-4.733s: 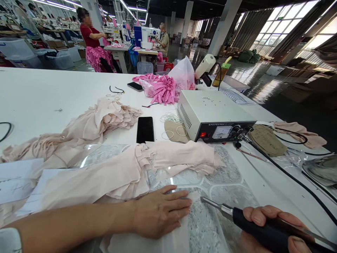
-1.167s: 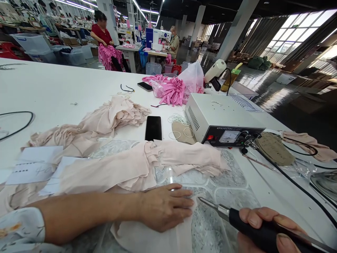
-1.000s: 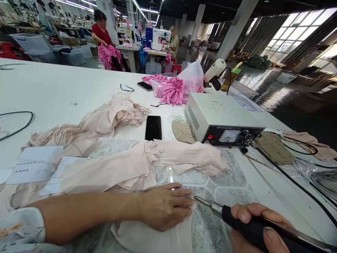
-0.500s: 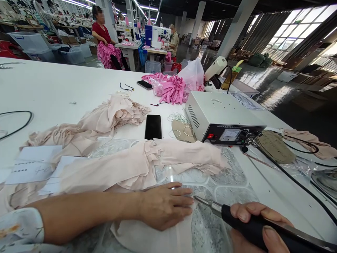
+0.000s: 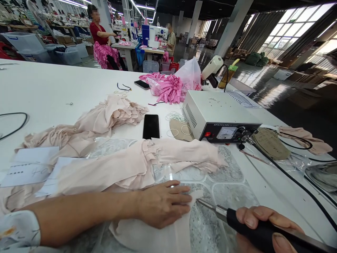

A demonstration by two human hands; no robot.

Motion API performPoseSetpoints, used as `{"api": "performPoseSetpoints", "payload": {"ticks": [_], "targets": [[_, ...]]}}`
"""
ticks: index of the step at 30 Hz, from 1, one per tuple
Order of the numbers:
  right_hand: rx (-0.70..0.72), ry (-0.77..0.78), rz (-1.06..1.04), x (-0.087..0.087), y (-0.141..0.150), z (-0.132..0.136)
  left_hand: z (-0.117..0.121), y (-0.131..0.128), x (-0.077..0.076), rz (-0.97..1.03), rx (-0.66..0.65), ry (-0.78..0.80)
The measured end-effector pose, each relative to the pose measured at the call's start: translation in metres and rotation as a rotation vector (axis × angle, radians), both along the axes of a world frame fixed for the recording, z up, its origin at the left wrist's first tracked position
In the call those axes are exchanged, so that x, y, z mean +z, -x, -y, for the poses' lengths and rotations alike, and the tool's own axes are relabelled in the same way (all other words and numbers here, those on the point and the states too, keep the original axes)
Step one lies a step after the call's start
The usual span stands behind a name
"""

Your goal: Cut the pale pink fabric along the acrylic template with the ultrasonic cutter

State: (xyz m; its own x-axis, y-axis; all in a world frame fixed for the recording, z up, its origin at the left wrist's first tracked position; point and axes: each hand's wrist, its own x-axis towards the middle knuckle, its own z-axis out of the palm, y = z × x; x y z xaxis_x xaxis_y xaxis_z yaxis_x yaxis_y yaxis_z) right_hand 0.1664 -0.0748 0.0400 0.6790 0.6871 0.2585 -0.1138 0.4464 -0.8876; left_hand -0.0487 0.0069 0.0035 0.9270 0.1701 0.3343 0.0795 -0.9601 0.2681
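My left hand [image 5: 163,205] lies flat, palm down, with its fingers stretched over a thin beige fabric piece [image 5: 158,237]. The piece rests on a clear, marble-patterned mat [image 5: 229,196]. At the lower right, my right hand [image 5: 276,218] is wrapped round a black-handled ultrasonic cutter [image 5: 243,225]. The cutter's narrow metal tip points left, at the fabric's edge just beyond my left fingertips; whether it touches cannot be made out. A small end of fabric shows past those fingertips. Beyond my left hand lie two overlapping stacks of cut beige strips [image 5: 105,172].
A grey generator box [image 5: 221,105] with a dial and cable stands behind the mat. Near it are a phone [image 5: 151,126], a beige fabric heap [image 5: 113,112], paper labels [image 5: 28,167] and pink strips [image 5: 170,88]. Two people work by sewing machines [image 5: 155,35] beyond the table.
The cutter moved left to the fabric edge, then drew back slightly right of my left fingertips. My left hand stays on the fabric; the view has shifted a little.
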Motion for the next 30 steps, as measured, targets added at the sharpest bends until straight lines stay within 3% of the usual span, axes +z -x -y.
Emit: {"api": "performPoseSetpoints", "payload": {"ticks": [8, 15, 23, 30], "targets": [[0.042, -0.005, -0.06, -0.005, 0.002, 0.002, 0.0, 0.0, -0.002, 0.011, 0.002, 0.0], [0.056, -0.036, 0.032, 0.0, 0.001, 0.0, 0.0, 0.0, -0.002, 0.011, 0.005, -0.007], [-0.086, -0.034, -0.042, -0.002, -0.005, -0.003, 0.0, -0.001, -0.001, 0.005, -0.004, -0.005], [-0.074, -0.068, -0.004, -0.006, -0.005, -0.008, 0.004, 0.001, 0.012, -0.088, 0.019, -0.035]]}}
